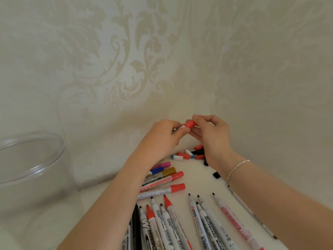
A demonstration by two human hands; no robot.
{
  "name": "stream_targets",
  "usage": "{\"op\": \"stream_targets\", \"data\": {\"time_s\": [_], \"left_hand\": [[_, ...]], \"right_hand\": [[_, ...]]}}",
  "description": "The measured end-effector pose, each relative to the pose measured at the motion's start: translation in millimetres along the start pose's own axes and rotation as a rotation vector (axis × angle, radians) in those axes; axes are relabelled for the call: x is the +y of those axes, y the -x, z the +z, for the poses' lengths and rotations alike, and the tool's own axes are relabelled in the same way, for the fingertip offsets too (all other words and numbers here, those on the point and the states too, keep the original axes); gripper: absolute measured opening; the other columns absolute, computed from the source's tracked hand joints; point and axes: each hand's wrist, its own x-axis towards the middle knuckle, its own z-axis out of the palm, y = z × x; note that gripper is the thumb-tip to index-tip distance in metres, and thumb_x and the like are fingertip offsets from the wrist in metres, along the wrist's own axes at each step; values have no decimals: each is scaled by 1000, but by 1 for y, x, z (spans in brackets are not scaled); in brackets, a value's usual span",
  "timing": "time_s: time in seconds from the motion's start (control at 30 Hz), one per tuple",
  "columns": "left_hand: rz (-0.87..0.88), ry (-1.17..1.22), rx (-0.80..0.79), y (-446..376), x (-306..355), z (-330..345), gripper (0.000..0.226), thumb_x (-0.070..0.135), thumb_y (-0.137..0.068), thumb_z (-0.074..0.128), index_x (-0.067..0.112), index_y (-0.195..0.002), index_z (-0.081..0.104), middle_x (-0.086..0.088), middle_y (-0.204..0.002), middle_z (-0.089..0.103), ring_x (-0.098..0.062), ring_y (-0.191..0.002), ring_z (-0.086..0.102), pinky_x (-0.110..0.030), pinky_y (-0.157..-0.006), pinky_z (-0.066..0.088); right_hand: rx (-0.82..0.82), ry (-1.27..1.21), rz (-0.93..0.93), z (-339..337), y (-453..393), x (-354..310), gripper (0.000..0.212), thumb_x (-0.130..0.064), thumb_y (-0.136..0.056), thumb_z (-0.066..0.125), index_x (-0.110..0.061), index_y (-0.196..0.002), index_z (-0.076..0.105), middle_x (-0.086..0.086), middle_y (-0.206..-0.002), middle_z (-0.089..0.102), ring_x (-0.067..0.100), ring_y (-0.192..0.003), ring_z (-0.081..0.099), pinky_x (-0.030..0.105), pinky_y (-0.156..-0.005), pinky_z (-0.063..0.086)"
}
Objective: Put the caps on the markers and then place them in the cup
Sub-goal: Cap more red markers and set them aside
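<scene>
Both hands are up off the desk (198, 179), meeting in the middle near the wall. The right hand (210, 134) has its fingers curled round a red cap (189, 124), pinching it between thumb and fingertips, wrist bent so the palm faces left. There's a thin silver bracelet (237, 167) on that wrist. The left hand (165, 136) comes in from the other side, fingers closed on what looks like the white end of a marker (182, 127) right at the cap's mouth, though most of that marker is hidden behind the fingers so I can't say much more. Both forearms stretch forward from the bottom corners.

Under the hands sits a little heap of loose caps (191, 153), red, white-and-blue and black. Nearer me, a few capped markers (163, 179) lie partly under the left forearm, and a row of uncapped markers (180, 222) fans out with tips pointing away. The clear plastic cup (32, 170) stands well off to the left.
</scene>
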Motion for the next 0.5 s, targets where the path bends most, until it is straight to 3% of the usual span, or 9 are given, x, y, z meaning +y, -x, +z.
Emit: {"op": "stream_targets", "data": {"time_s": [0.07, 0.17, 0.23, 0.4, 0.5], "left_hand": [[12, -6, 24, 0, 1, 1, 32, 41, -96, 49, 34, -66, 54, 8, -52, 49, 2, -42, 47, -20, -49, 29], [25, -15, 41, -1, 1, 4, 26, 43, -96, 47, 26, -86, 65, 5, -59, 55, -3, -45, 48, -17, -49, 31], [36, -11, 26, -1, 0, 4, 25, 43, -96, 47, 27, -85, 63, 6, -59, 55, 1, -44, 48, -14, -47, 31], [-37, -117, -213, 2, -10, -5, 25, 43, -96, 48, 27, -92, 66, 5, -68, 68, 4, -41, 48, -19, -48, 35], [-163, -143, -386, 5, -18, -8, 28, 41, -96, 50, 21, -91, 69, -2, -80, 72, -10, -63, 60, -36, -68, 53]], "right_hand": [[9, -9, -5, 3, 2, -2, 10, -3, -89, 61, 4, -96, 62, 21, -86, 70, 26, -78, 72, 22, -63, 58], [19, 22, -22, 5, 1, -4, 10, -4, -89, 62, 4, -94, 64, 19, -84, 70, 27, -76, 71, 23, -64, 59], [6, 53, -27, 2, -1, -4, 9, -5, -88, 63, 2, -93, 64, 18, -83, 70, 26, -75, 71, 25, -66, 59], [-109, 290, 102, -14, -6, 18, 11, -11, -89, 64, -7, -84, 55, 16, -83, 71, 22, -70, 71, 25, -63, 59], [-242, 325, 223, -21, -10, 35, 10, -9, -89, 63, -7, -85, 54, 19, -83, 71, 21, -63, 67, 27, -62, 57]]}}
